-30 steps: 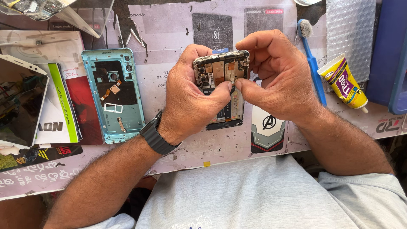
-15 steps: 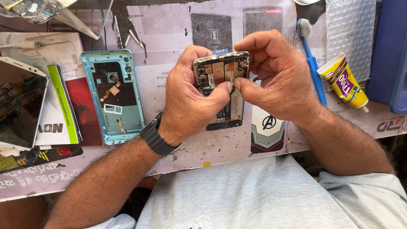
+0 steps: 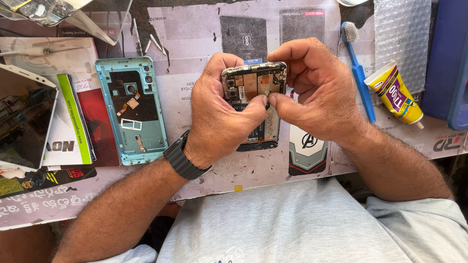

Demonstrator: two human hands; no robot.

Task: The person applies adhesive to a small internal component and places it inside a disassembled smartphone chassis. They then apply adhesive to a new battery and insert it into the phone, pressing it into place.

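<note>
The opened phone, its back off and its board and small parts showing, is being held up just above the table, at the middle of the scene, between both hands. The left hand is wrapping round its left edge and near half, fingers clenched on the frame, thumb pressing across the front. The right hand is curling in from the right, its thumb and forefinger pinching at a spot near the middle of the board; whether they are holding a small part there cannot be told.

To do this well, the left hand should be bracing the frame firmly while the right works gently, since the connectors look delicate and could tear under force.

To the left, the teal back cover is lying inside-up on the table. To the right lie a blue toothbrush and a yellow glue tube, with bubble wrap beyond them.
</note>
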